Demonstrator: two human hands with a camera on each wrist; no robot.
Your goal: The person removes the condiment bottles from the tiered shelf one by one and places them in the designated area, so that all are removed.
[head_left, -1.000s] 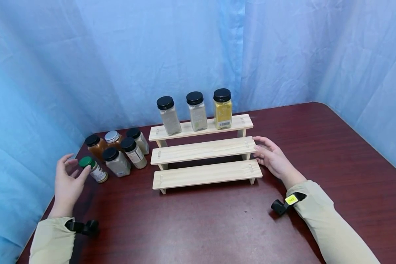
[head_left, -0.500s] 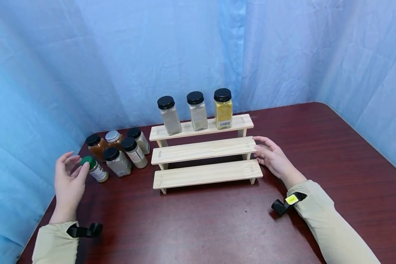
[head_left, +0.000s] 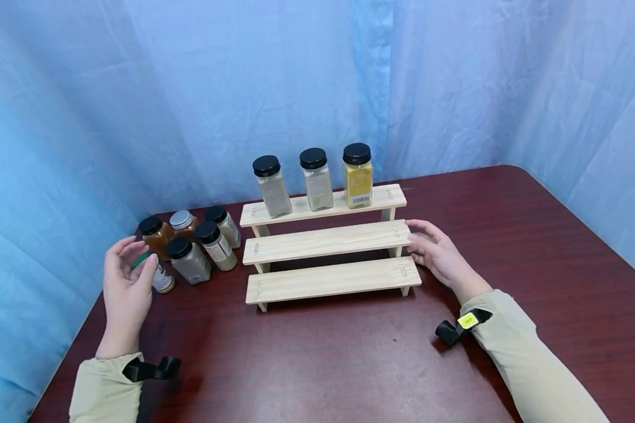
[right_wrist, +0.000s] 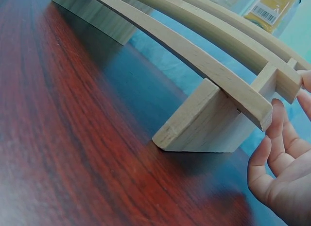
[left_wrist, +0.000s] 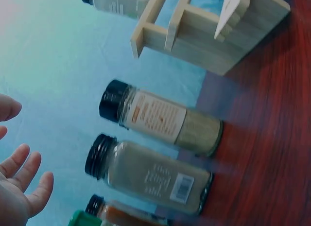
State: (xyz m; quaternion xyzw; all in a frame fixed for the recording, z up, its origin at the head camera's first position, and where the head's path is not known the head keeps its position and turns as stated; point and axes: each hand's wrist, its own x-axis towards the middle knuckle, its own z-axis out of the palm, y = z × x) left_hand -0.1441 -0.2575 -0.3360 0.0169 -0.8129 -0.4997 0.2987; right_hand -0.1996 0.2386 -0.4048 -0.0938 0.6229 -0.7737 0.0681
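My left hand (head_left: 129, 285) hovers at a small spice jar with a green cap (head_left: 163, 281), its thumb and fingers spread loosely about the cap and partly hiding it. In the left wrist view, the fingertips (left_wrist: 34, 163) have nothing between them, and the jar's green cap (left_wrist: 85, 219) shows at the lower edge. My right hand (head_left: 435, 254) touches the right end of a three-step wooden rack (head_left: 325, 241) at the middle shelf. Seen from the right wrist, the fingers (right_wrist: 277, 119) lie loosely bent against the rack's end.
On the top shelf stand a yellow-filled jar (head_left: 357, 179) and two pale jars, all black-capped. Left of the rack are a grey-filled jar (head_left: 191, 264), a labelled jar (head_left: 218, 249), a silver-lidded jar (head_left: 184, 222) and an orange-brown jar (head_left: 157, 235). Blue curtains (head_left: 296, 70) hang behind.
My left hand has shifted to the right, from beside the green-capped jar to partly in front of it. The right hand and the rack stay in place.
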